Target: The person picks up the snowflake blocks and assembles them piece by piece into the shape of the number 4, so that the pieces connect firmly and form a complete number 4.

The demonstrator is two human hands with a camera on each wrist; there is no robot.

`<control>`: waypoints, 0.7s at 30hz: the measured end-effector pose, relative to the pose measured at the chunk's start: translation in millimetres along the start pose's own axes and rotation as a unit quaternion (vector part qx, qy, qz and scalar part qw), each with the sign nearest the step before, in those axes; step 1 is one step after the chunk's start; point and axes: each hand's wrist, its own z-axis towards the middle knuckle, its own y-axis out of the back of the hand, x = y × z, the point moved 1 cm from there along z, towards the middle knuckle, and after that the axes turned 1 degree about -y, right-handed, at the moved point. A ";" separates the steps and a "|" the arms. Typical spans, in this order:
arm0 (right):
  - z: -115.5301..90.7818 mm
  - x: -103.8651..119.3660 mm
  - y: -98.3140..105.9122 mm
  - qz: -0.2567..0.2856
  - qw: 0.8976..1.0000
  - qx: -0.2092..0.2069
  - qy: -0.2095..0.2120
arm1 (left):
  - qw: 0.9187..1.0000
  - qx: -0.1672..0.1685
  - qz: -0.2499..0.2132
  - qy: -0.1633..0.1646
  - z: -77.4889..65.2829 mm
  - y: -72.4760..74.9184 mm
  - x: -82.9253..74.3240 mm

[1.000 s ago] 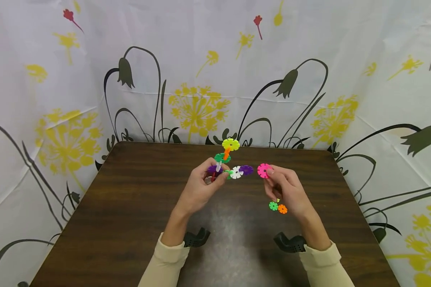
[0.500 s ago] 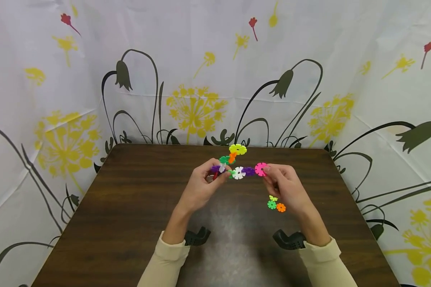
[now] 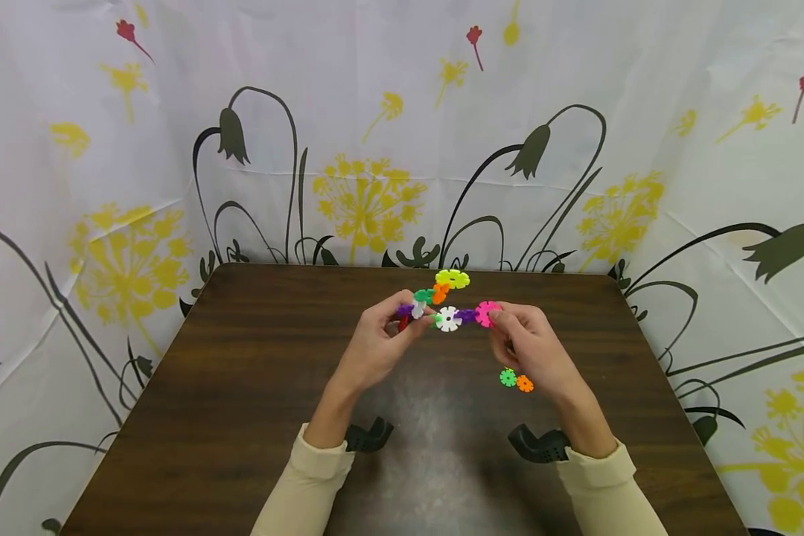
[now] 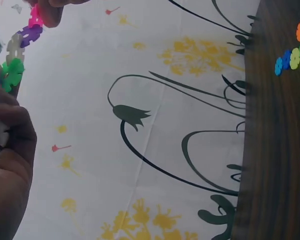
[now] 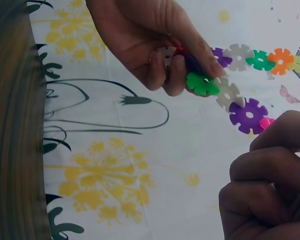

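My left hand (image 3: 383,339) grips a chain of flower-shaped interlocking plastic discs above the table. One branch runs out through a green disc (image 5: 202,84), a white disc (image 3: 448,318) and a purple disc (image 5: 248,116). Another leads by a green disc (image 5: 260,60) and an orange disc (image 3: 440,293) to a yellow disc (image 3: 452,278) at its end. Between thumb and fingers, my right hand (image 3: 534,344) pinches a pink disc (image 3: 486,313), whose edge meets the purple one. Part of the chain is hidden inside the left hand.
On the dark wooden table (image 3: 254,387), below the right hand, lie a green disc (image 3: 508,377) and an orange disc (image 3: 525,383). The left wrist view shows yellow (image 4: 295,58) and blue discs (image 4: 278,66) beside them. A flower-printed curtain (image 3: 375,112) hangs behind the table.
The right hand has brought the pink disc left to the purple disc, closing the gap between them. The chain has turned slightly, its yellow end shifting right.
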 end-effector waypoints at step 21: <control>-0.6 -27.2 9.9 -0.016 0.999 0.000 0.043 | 0.994 -0.078 -0.063 -0.041 -1.7 -5.6 13.4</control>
